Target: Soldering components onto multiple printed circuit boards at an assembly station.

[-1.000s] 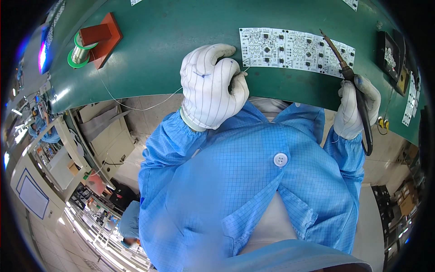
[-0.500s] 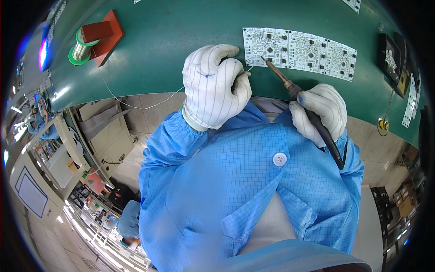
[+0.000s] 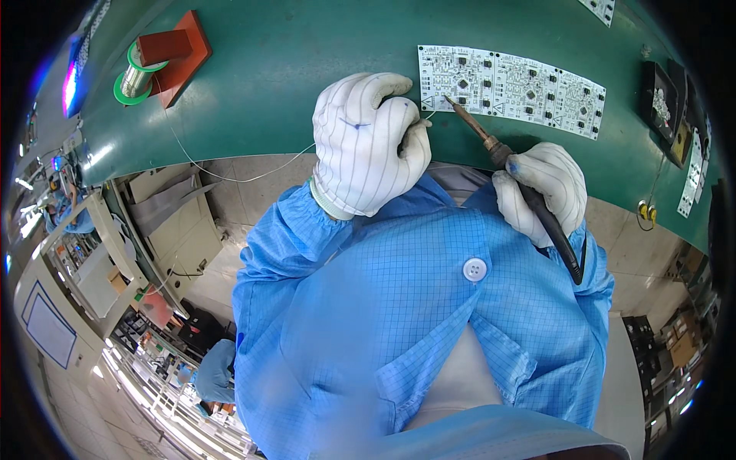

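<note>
My right hand [image 3: 543,188], in a white striped glove, is closed around a soldering iron [image 3: 491,143]. The iron's tip rests at or just over the left section of a white circuit board panel [image 3: 524,90] lying on the green bench. To the left of the panel, my gloved left hand [image 3: 370,142] is closed with thumb and fingertips pinched on thin solder wire [image 3: 253,181]. A short end of the wire pokes out from the pinch by the panel's lower left corner. The wire's other end trails back to a green-rimmed spool [image 3: 138,80] on a reddish-brown stand [image 3: 184,57].
A black tray [image 3: 659,100] of small parts sits on the right of the bench [image 3: 307,46]. More white boards lie near the right edge [image 3: 691,176] and at the top [image 3: 599,9]. Another person [image 3: 217,372] is in the lower left background.
The panel and my left hand appear slightly further right in the picture. The iron's tip stays over the panel's left section, and both grips are unchanged.
</note>
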